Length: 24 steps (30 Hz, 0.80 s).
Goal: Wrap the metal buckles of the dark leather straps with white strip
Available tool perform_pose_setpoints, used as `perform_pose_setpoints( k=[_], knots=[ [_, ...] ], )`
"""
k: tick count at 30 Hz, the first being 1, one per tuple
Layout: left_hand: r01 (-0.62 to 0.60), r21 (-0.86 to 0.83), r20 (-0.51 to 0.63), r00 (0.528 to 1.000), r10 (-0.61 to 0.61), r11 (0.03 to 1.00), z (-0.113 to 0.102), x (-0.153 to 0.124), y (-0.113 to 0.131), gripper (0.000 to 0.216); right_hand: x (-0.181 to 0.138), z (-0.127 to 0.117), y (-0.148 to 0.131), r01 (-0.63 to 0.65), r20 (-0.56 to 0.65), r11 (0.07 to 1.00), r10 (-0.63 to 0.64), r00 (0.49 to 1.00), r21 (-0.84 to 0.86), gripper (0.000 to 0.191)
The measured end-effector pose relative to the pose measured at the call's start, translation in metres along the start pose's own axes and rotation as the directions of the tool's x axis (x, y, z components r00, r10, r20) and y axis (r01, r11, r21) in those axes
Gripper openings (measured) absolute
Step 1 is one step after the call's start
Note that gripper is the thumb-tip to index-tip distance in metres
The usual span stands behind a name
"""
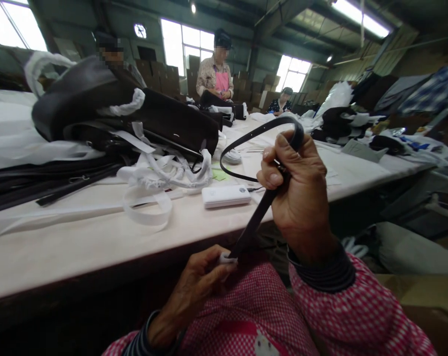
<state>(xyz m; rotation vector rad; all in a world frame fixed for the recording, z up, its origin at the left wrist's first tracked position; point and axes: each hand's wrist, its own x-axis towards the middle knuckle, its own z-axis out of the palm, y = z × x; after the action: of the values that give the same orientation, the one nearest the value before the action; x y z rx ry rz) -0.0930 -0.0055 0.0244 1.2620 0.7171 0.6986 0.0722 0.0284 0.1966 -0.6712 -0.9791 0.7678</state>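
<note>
My right hand (pixel 298 190) is raised in front of me, its fingers wrapped round a long black strap (pixel 257 215). The strap loops up over the hand and curves back left above the table. Lower down, my left hand (pixel 200 287) pinches the strap's bottom end, where a small white piece (pixel 226 258) sits between its fingertips. Both arms wear red-and-white checked sleeves with dark striped cuffs.
A long pale table (pixel 98 232) carries a white power bank (pixel 226 195), tangled white ribbon (pixel 160 180) and a pile of black bags (pixel 127 113) at left. Three people work farther back. More bags and wrapping lie at right.
</note>
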Motion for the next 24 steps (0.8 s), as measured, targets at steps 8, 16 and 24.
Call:
perform_pose_setpoints(
  k=[8,16,24],
  knots=[
    [0.093,-0.142,0.056,0.995,-0.086,0.985,0.011,0.011,0.019,0.03,-0.011,-0.005,0.008,0.043,-0.02,0.999,-0.044,0.999,-0.023,0.024],
    [0.081,-0.15,0.053,0.996,-0.074,0.985,0.016,0.017,0.022,0.03,-0.017,-0.011,0.021,-0.011,-0.026,1.0,0.011,1.0,0.023,0.024],
    [0.036,-0.073,0.088,0.996,-0.029,0.997,0.011,0.024,0.04,0.027,-0.024,-0.01,0.034,-0.06,0.005,0.992,0.059,0.998,0.112,0.02]
  ],
)
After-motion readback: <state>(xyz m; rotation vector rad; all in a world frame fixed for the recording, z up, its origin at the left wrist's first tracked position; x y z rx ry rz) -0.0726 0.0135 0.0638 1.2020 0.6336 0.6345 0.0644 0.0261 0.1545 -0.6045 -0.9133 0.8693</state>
